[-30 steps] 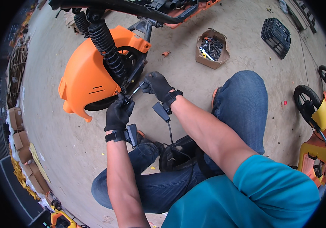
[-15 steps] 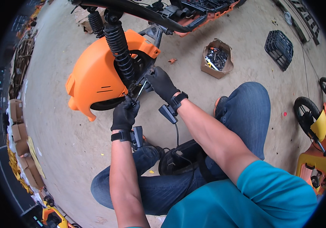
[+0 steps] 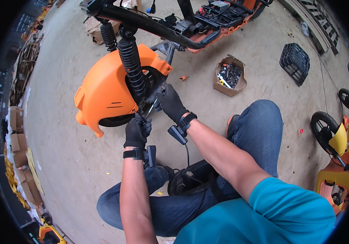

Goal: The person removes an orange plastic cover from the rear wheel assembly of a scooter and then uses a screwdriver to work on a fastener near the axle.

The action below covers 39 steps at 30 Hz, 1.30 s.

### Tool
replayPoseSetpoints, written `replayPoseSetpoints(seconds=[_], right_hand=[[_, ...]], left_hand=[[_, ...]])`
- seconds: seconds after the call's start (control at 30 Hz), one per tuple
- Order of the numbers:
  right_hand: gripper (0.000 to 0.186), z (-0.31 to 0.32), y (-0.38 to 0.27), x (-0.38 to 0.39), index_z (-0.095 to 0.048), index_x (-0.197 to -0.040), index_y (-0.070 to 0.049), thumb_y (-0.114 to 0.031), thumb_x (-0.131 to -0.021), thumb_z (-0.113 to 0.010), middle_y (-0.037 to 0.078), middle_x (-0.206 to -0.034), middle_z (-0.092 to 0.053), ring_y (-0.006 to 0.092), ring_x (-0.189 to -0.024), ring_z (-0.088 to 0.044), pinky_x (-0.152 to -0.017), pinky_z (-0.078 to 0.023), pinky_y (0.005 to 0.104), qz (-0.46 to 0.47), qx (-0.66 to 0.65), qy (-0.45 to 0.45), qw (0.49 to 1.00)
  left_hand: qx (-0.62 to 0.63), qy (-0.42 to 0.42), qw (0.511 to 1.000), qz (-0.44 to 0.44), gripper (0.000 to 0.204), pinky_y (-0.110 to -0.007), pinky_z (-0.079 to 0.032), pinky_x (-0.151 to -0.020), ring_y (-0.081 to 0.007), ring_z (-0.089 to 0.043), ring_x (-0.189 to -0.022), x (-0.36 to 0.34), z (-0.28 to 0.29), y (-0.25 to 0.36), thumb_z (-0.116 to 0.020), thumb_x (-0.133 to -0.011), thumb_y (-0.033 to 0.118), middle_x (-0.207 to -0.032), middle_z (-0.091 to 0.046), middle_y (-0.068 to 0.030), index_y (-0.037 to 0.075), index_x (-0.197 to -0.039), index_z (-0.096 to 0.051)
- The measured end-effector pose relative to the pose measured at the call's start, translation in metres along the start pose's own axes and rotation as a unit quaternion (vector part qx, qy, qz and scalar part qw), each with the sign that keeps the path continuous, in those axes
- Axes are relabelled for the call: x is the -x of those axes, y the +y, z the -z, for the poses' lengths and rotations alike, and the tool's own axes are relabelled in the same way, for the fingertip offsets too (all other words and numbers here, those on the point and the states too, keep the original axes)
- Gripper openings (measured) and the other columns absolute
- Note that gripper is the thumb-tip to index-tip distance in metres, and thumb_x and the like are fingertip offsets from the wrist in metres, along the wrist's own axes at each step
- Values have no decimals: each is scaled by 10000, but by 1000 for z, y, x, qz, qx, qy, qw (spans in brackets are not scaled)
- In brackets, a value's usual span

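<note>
In the head view, my left hand, in a black glove, is closed on a slim metal tool just below an orange fender. The shaft angles up to my right hand, also gloved, whose curled fingers are at the lower bracket beside a black coil shock absorber; what they pinch is too small to make out. The fender covers much of a black wheel on the partly built vehicle frame.
A cardboard box of small hardware and a black plastic grate lie right of the vehicle. Yellow small bikes stand at the right edge. Cardboard boxes line the left, and wooden pallets lie at back right.
My right hand has moved closer to the bracket below the shock, and the tool stands a little steeper. The whole scene sits lower in the view as the camera has shifted.
</note>
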State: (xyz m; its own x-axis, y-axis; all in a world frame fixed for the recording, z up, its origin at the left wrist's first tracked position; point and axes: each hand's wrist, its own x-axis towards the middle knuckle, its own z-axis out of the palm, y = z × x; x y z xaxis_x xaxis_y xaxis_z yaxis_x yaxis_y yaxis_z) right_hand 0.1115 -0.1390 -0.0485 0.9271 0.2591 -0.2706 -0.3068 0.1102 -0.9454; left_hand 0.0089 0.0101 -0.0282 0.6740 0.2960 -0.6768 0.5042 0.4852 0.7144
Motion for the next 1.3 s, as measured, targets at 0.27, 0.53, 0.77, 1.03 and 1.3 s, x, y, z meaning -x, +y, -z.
replayPoseSetpoints(seconds=[0.27, 0.53, 0.77, 1.03, 1.3], right_hand=[[295, -2, -33, 21, -462, -1054, 31, -167, -870, -580, 183, -903, -605, 247, -772, -636, -681, -520, 348, 10, 34, 5, 999], [311, -4, -31, 23, -452, -1084, 33, -160, -873, -575, 218, -974, -600, 337, -925, -609, -816, -477, 395, 31, 57, 23, 998], [272, -6, -10, 15, -448, -1070, 11, -142, -879, -566, 191, -950, -600, 327, -890, -619, -783, -484, 397, 109, 104, 44, 988], [219, -83, -51, 72, -490, -1047, -62, -138, -861, -580, 178, -849, -642, 359, -829, -640, -707, -489, 437, 300, 220, -173, 912], [153, -77, -40, 60, -568, -977, -44, -125, -847, -571, 170, -848, -651, 355, -846, -639, -716, -490, 437, 311, 220, -206, 901]], left_hand=[[21, 11, 1000, -12, 311, -208, -352, -443, -90, -426, -508, -1, -5, -5, -439, -1006, 361, -729, -556, -52, 71, -922, -511], [43, -2, 999, -1, 305, -196, -349, -448, -72, -408, -509, -2, -5, -3, -439, -1007, 361, -732, -533, -39, 76, -918, -506], [64, -6, 998, 1, 280, -203, -339, -405, -85, -415, -477, -6, -4, -4, -416, -1016, 338, -700, -539, -66, 85, -924, -493], [74, -50, 989, -120, 237, -214, -388, -453, -103, -470, -530, -17, 10, -15, -449, -1001, 297, -723, -551, -57, 76, -957, -523], [45, -54, 987, -142, 202, -228, -422, -502, -117, -511, -592, -15, 17, -20, -481, -982, 263, -761, -577, -55, 75, -954, -548]])
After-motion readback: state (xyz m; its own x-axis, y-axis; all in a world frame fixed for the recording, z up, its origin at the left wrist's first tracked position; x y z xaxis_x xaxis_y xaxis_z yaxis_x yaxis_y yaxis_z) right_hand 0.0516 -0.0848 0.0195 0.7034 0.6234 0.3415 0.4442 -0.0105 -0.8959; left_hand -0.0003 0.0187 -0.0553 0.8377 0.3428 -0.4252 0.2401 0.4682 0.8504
